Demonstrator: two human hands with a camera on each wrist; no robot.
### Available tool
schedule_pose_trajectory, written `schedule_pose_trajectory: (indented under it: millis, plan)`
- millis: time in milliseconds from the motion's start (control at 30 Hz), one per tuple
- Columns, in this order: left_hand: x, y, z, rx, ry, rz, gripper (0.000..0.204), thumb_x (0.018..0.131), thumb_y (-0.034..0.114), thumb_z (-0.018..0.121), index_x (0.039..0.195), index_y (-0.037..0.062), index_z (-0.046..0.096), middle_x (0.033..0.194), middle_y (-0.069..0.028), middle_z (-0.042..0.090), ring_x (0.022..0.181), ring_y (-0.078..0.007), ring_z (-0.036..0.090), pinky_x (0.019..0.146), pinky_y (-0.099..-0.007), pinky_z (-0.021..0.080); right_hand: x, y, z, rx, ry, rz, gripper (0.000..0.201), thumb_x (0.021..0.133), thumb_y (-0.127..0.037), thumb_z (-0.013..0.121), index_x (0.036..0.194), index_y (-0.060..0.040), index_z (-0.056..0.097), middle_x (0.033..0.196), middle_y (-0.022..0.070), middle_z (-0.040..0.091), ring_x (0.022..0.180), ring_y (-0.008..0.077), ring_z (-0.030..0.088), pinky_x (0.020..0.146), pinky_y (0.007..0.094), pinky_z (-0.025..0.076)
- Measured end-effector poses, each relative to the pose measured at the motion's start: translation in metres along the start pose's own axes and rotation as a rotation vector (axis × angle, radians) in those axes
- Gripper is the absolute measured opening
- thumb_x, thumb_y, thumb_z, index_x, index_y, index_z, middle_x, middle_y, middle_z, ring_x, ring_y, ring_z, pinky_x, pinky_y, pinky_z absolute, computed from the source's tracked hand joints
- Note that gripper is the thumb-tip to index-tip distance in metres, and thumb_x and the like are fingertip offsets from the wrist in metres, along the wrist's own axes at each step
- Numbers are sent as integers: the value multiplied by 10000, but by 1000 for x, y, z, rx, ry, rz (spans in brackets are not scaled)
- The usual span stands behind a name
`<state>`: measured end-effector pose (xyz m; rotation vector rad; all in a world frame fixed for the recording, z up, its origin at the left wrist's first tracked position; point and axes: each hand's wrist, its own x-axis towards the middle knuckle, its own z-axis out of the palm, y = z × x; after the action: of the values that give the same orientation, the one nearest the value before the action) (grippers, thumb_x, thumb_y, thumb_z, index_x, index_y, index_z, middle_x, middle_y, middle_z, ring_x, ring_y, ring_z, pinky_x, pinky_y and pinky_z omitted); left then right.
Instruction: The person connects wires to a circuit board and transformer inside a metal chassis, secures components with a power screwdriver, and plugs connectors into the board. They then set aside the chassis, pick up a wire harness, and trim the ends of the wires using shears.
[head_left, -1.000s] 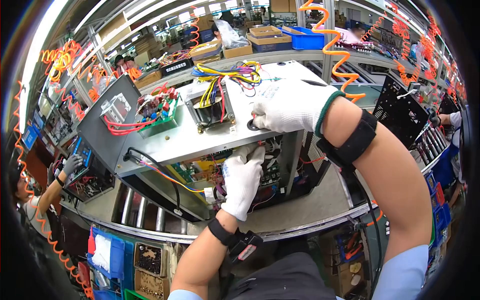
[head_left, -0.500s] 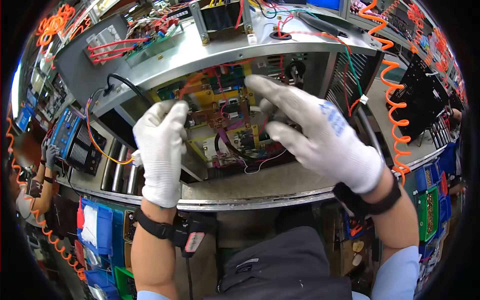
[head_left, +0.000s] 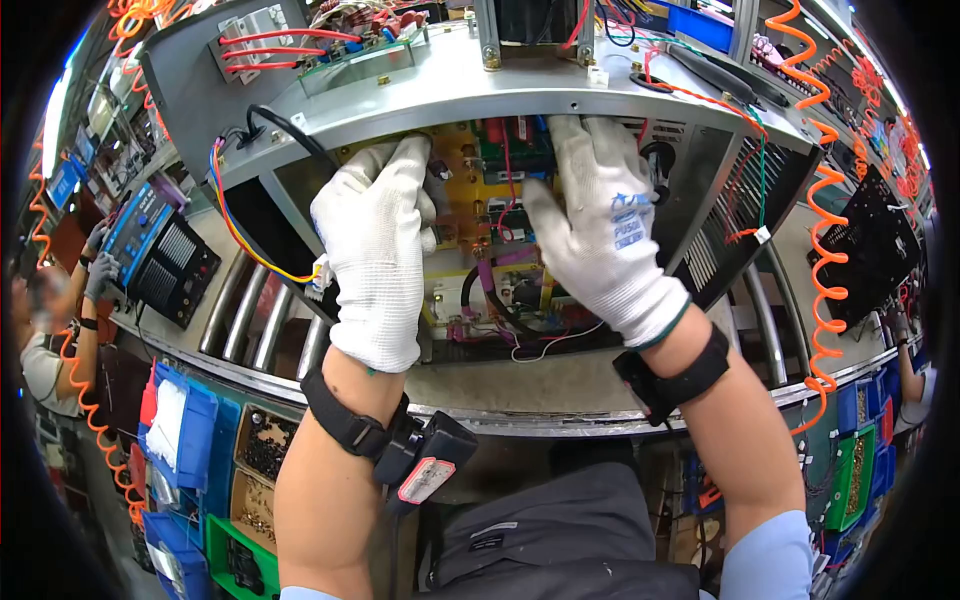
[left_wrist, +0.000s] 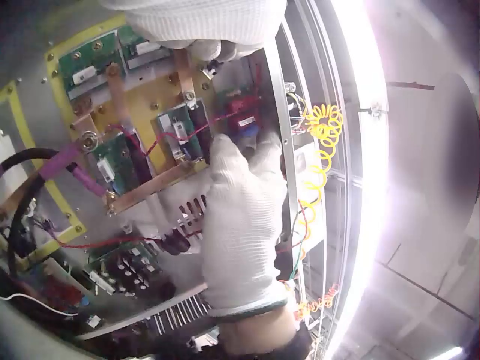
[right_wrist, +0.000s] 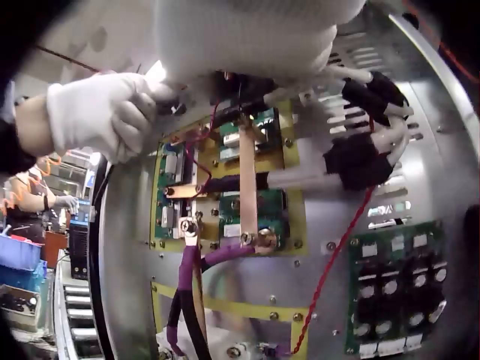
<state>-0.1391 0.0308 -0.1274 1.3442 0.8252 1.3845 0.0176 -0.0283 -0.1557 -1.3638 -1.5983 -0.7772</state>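
An open metal chassis stands in front of me with green circuit boards on a yellow plate inside. Both my hands wear white gloves and reach in under its top shelf. My left hand curls its fingers around a small dark part at the upper left of the boards. My right hand stretches fairly straight fingers up to a red connector with a red wire. A copper bar and purple-sleeved cables lie below the hands.
The chassis sits on a roller conveyor. A blue-faced unit stands to the left, near another worker's gloved hand. Parts bins hang below the bench edge. An orange coiled hose hangs at right.
My head has dropped closer to the chassis opening. The right hand came off the top shelf and went inside, and both hands have moved deeper and higher onto the boards.
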Motion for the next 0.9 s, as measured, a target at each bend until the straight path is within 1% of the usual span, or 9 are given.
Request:
schedule_pose_trajectory:
  millis: [100,233,367,533,633,700,733,767,900]
  plan:
    - [9,-3,5,-21,33,-26,176,862,175,664,909,6,641,558,33,477,429,-35,391,380,-192,328,3,-1,11,-72,94,24,430,751,-114,635,1148,15,530,1033,245,554,981,427,508,820,528,405]
    - [11,-4,11,-48,33,-6,144,845,160,687,879,25,653,572,39,484,438,-33,402,384,-195,324,12,-3,17,-146,11,211,405,756,-172,640,1124,-21,563,1061,237,568,985,430,510,848,515,395]
    - [26,-23,4,-52,118,85,181,784,10,670,668,84,552,585,30,495,454,-41,398,397,-213,319,11,-1,12,-171,31,208,380,762,-230,640,1107,-78,590,1098,193,552,1047,389,507,871,561,389]
    - [27,-25,11,47,-13,223,39,846,15,638,816,10,663,683,31,589,572,-18,443,492,-200,317,7,-7,4,-99,-111,289,422,744,-226,659,1126,-60,588,1159,196,527,1091,381,488,930,540,371]
    - [32,-34,4,68,-42,238,47,857,29,639,849,-6,669,704,29,604,598,-19,448,516,-195,332,-18,-23,-17,35,84,141,465,717,-139,656,1167,-42,592,1108,174,571,1013,357,544,882,459,432]
    - [33,-35,5,47,-63,207,58,857,34,642,864,-14,674,716,26,612,610,-20,454,527,-195,343,-45,-34,-14,283,90,70,461,709,-90,651,1166,-47,603,1053,133,587,937,327,567,829,417,461]
    - [33,-36,7,53,-64,240,69,873,56,645,866,1,685,689,49,572,582,-9,422,510,-188,315,-54,-44,-15,418,-42,170,434,708,-65,656,1140,-51,619,1046,109,590,922,296,575,797,400,468]
    - [32,-36,8,59,-67,273,82,889,77,648,868,15,697,662,73,532,554,1,389,493,-182,288,-58,-56,-12,466,-12,260,366,722,-21,630,1088,-2,629,954,134,629,847,310,608,760,391,485]
    - [30,-25,4,303,-83,270,89,887,81,649,861,9,694,654,63,543,557,-2,405,493,-183,302,-64,-63,5,590,-90,499,324,773,-39,625,1096,-13,626,925,148,644,837,302,626,754,373,497]
